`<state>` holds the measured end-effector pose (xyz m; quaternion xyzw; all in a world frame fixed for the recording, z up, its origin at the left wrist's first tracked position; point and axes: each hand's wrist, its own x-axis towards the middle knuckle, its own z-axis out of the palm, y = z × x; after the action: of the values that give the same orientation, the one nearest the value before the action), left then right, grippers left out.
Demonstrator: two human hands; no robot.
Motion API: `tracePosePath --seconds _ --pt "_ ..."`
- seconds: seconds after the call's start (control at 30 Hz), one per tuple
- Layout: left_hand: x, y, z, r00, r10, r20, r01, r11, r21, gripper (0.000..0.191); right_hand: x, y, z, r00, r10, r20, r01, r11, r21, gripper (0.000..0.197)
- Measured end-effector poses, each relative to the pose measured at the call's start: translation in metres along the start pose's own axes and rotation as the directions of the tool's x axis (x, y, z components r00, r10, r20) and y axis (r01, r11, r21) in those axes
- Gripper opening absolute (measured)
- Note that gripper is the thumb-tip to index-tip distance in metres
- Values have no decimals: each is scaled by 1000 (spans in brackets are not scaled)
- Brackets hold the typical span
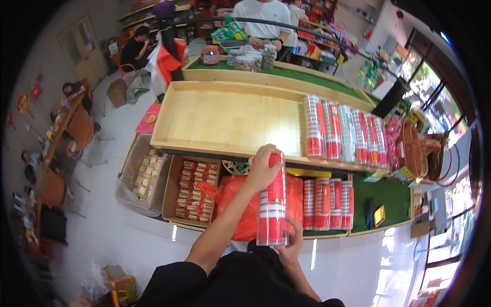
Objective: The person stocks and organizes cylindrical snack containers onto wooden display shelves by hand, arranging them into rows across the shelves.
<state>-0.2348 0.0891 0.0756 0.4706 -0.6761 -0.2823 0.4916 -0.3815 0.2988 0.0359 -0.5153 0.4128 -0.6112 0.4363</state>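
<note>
A clear plastic tube packed with stacked red and white containers (273, 215) is held upright in front of me. My left hand (264, 169) grips its upper end, near the front edge of a wooden tray (230, 122). My right hand (293, 241) supports its lower end from the right side. Several similar tubes (333, 130) stand in a row at the tray's right end. More tubes (328, 203) rest on the lower shelf, right of a red plastic bag (238, 211) that my left forearm partly covers.
Left of the bag are a cardboard box of small wrapped packs (167, 207) and a lined bin of square packs (126, 192). Wicker baskets (412, 149) stand at the right. Behind the tray, a person in white (264, 17) handles jars (245, 63) on green matting.
</note>
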Motion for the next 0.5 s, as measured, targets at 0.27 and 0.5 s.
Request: tracePosePath --seconds 0.27,0.5 --pt "67 -35 38 989 -107 104 130 957 -258 32 58 16 -18 998 -3 -57 7 998 58 90" --pt "100 -44 70 962 -220 -161 185 960 -208 45 123 34 -43 990 -109 -87 91 977 -191 80"
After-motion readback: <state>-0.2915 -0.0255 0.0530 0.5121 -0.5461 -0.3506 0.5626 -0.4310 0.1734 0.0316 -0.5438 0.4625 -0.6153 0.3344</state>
